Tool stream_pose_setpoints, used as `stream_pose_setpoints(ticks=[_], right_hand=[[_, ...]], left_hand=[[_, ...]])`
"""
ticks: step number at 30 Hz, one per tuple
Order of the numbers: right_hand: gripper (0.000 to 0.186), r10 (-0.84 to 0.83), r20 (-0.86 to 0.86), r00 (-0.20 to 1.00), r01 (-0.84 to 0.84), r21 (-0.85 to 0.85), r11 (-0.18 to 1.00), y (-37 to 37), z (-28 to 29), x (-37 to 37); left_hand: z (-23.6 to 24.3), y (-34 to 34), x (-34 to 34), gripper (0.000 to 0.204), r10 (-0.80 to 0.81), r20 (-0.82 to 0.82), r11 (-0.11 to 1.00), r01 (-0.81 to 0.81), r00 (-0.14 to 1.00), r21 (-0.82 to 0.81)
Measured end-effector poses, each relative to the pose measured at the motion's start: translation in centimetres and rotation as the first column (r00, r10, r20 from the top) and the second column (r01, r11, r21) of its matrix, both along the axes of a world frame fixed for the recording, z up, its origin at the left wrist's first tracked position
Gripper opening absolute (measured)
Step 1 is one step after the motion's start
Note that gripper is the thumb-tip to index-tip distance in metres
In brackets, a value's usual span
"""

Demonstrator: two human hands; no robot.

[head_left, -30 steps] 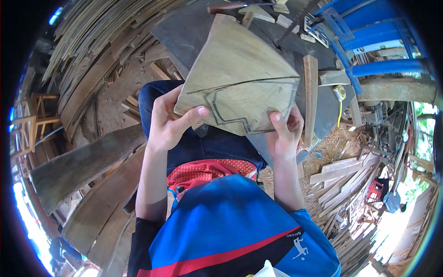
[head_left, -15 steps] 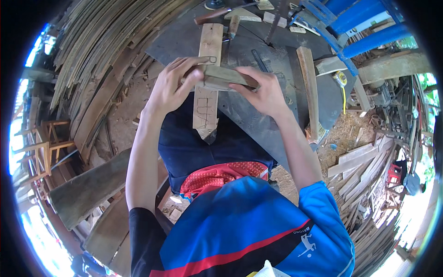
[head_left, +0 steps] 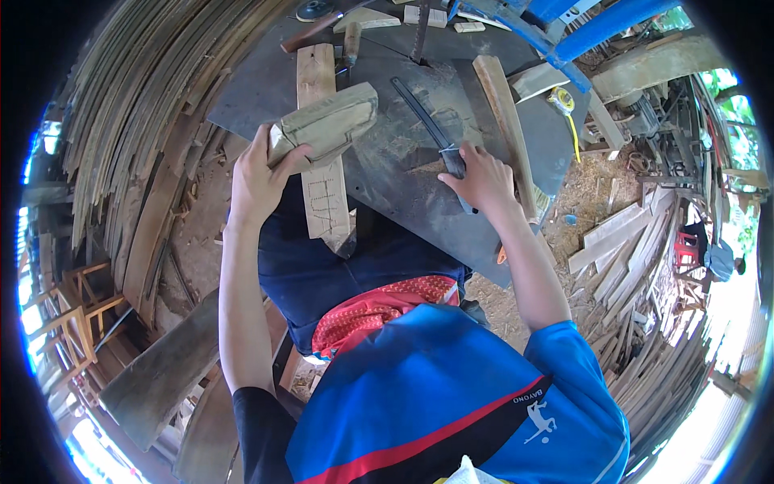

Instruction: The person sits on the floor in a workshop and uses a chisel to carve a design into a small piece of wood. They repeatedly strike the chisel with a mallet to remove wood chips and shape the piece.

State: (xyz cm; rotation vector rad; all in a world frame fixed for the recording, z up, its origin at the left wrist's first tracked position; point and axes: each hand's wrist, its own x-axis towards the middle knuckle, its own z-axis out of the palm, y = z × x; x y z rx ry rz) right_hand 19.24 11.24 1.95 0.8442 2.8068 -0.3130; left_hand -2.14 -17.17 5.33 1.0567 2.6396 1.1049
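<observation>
My left hand (head_left: 260,179) grips one end of a thick wooden block (head_left: 330,121), thumb on the near face and fingers behind. Dark pencil-like lines run over the block's face. Beneath it lies a long pale board (head_left: 325,202) with marks drawn on it, its near end projecting over my lap. At the right, my right hand (head_left: 482,181) is closed about the grey handle of a long, narrow dark tool (head_left: 422,113), shaped like a file. The tool lies slantwise on the dark tabletop, and my palm hides part of the handle.
The dark tabletop (head_left: 379,173) carries a wooden-handled tool (head_left: 351,44), an upright thin metal blade (head_left: 419,36), a curved wooden piece (head_left: 504,121) and a yellow tape measure (head_left: 561,100). A blue metal frame (head_left: 564,48) stands far right. Stacked planks (head_left: 153,89) rise at left.
My right hand has let go of the block and moved right, down onto the dark tool. My left hand keeps the block, which is now tilted with its marked face showing. The view has shifted.
</observation>
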Motion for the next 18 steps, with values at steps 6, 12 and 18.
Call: stream_pose_setpoints(ticks=[6, 12, 18], right_hand=[[0.038, 0.014, 0.065, 0.998, -0.012, -0.020, 1.000, 1.3, -1.1, -0.4], [0.037, -0.022, 0.018, 1.000, 0.024, -0.131, 0.991, 3.6, -2.0, 0.1], [0.026, -0.051, -0.270, 0.961, 0.033, -0.071, 0.997, 2.8, -3.4, 0.6]], left_hand=[[-0.4, 0.0, 0.3, 0.040, 0.030, 0.019, 0.986, -0.033, 0.999, 0.166], [-0.5, -0.3, 0.6, 0.040, 0.032, 0.037, 0.984, -0.038, 0.999, 0.172], [-0.7, -0.3, 0.7, 0.040, 0.047, 0.024, 0.986, -0.050, 0.999, 0.161]])
